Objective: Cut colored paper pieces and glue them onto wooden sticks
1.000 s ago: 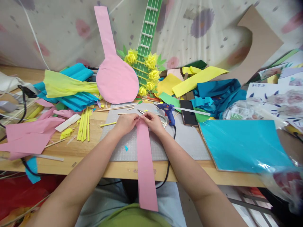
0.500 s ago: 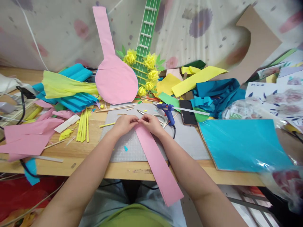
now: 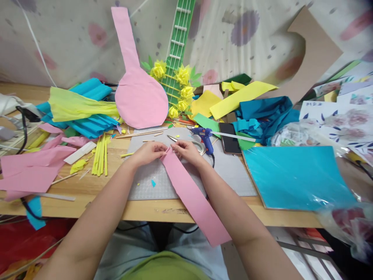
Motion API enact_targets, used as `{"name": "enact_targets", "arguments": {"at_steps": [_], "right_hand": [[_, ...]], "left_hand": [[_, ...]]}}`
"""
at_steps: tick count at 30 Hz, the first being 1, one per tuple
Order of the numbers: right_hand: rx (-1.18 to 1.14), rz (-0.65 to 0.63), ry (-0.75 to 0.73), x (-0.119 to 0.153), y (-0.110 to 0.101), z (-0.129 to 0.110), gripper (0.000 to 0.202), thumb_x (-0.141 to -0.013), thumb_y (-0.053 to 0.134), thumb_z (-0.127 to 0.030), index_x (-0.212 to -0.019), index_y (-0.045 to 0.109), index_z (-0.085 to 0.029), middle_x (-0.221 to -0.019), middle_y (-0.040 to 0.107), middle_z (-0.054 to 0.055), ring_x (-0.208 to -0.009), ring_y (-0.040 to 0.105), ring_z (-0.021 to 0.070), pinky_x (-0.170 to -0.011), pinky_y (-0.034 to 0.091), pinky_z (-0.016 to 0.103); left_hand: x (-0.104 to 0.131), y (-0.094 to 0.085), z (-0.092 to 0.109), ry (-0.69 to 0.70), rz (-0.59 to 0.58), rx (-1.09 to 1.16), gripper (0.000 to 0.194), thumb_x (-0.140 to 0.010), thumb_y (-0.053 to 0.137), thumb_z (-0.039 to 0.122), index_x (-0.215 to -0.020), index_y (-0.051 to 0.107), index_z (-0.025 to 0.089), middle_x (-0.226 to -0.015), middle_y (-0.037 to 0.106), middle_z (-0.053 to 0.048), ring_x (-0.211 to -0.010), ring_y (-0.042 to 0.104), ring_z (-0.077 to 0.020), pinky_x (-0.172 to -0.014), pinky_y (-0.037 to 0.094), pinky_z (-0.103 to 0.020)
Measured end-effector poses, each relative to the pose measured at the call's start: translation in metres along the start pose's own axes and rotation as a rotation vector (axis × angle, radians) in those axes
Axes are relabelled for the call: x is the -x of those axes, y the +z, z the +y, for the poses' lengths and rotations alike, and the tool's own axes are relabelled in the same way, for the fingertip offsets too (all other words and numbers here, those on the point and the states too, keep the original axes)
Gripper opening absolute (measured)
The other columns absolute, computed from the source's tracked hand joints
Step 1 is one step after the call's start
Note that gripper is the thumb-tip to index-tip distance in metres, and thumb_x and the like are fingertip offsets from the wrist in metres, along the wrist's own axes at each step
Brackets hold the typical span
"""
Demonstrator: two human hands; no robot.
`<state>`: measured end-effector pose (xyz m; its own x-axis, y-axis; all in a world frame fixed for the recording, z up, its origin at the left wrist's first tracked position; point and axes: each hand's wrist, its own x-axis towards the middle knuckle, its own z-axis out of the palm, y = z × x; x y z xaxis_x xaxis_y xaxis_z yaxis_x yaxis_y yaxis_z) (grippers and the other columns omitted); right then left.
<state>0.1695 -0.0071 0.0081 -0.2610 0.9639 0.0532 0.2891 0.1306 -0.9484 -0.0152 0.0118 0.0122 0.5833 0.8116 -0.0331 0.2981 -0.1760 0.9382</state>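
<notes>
A long pink paper strip (image 3: pixel 194 190) slants from the cutting mat (image 3: pixel 151 192) down over the table's front edge, its near end hanging above my lap. My left hand (image 3: pixel 151 153) pinches the strip's far end at its left corner. At the right corner of that same end, the fingers of my right hand (image 3: pixel 186 151) are closed on the paper. The far edge looks slightly folded between the hands. Just beyond my right hand lie scissors (image 3: pixel 199 147), partly hidden by it, and a blue glue gun (image 3: pixel 205 139) with a white glue stick in it.
A pink guitar-shaped piece (image 3: pixel 141 99) and a green paper guitar (image 3: pixel 175 64) with yellow flowers lean at the back. A phone (image 3: pixel 230 138) and a turquoise sheet (image 3: pixel 297 177) lie right. Pink scraps (image 3: pixel 35 167) and yellow strips (image 3: pixel 100 155) are left.
My hands have moved slightly apart at the strip's far end, showing more of its edge. The strip's near end has swung a little right and up.
</notes>
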Motion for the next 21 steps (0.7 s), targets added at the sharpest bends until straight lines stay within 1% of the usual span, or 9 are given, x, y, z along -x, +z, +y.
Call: {"name": "enact_targets", "arguments": {"at_steps": [3, 6, 10, 16, 21], "right_hand": [[0.079, -0.089, -0.052, 0.0021, -0.0002, -0.0021, 0.031, -0.072, 0.055, -0.047, -0.066, 0.056, -0.016, -0.057, 0.049, -0.003, -0.051, 0.041, 0.0074, -0.047, 0.031, 0.02], [0.136, -0.09, -0.09, 0.0029, 0.0001, -0.004, 0.026, -0.072, 0.054, -0.039, -0.063, 0.056, -0.015, -0.058, 0.048, -0.003, -0.053, 0.039, 0.0069, -0.049, 0.029, 0.02], [0.08, -0.104, -0.067, 0.0034, -0.0027, -0.0069, 0.023, -0.071, 0.054, -0.036, -0.064, 0.054, -0.014, -0.06, 0.047, -0.003, -0.055, 0.038, 0.0066, -0.051, 0.029, 0.02], [0.005, -0.137, -0.043, 0.0036, -0.0068, -0.0077, 0.023, -0.069, 0.056, -0.036, -0.064, 0.052, -0.014, -0.06, 0.045, -0.003, -0.055, 0.036, 0.0063, -0.051, 0.028, 0.02], [-0.019, -0.165, -0.039, 0.0032, -0.008, -0.0075, 0.023, -0.069, 0.055, -0.036, -0.064, 0.049, -0.014, -0.061, 0.043, -0.003, -0.055, 0.036, 0.0065, -0.051, 0.027, 0.02]], "left_hand": [[0.0007, -0.0024, 0.0005, -0.016, 0.012, 0.045, 0.024, -0.064, 0.061, 0.027, -0.084, 0.066, 0.014, -0.08, 0.067, -0.005, -0.07, 0.06, -0.0152, -0.063, 0.045, -0.025], [0.0003, -0.0009, 0.0015, -0.045, 0.03, 0.101, 0.026, -0.062, 0.063, 0.028, -0.083, 0.065, 0.013, -0.078, 0.067, -0.005, -0.069, 0.06, -0.0143, -0.063, 0.046, -0.025], [-0.0013, 0.0011, 0.0021, -0.086, 0.035, 0.142, 0.029, -0.06, 0.064, 0.029, -0.082, 0.065, 0.011, -0.075, 0.067, -0.004, -0.065, 0.059, -0.013, -0.061, 0.046, -0.024], [-0.0035, -0.0006, 0.0014, -0.147, -0.029, 0.24, 0.03, -0.057, 0.066, 0.023, -0.084, 0.064, 0.01, -0.073, 0.067, -0.002, -0.062, 0.059, -0.0109, -0.06, 0.045, -0.022], [-0.0033, 0.0033, 0.0031, -0.2, -0.055, 0.299, 0.031, -0.056, 0.064, 0.017, -0.086, 0.062, 0.01, -0.071, 0.065, -0.002, -0.058, 0.058, -0.0097, -0.056, 0.045, -0.021]]}}
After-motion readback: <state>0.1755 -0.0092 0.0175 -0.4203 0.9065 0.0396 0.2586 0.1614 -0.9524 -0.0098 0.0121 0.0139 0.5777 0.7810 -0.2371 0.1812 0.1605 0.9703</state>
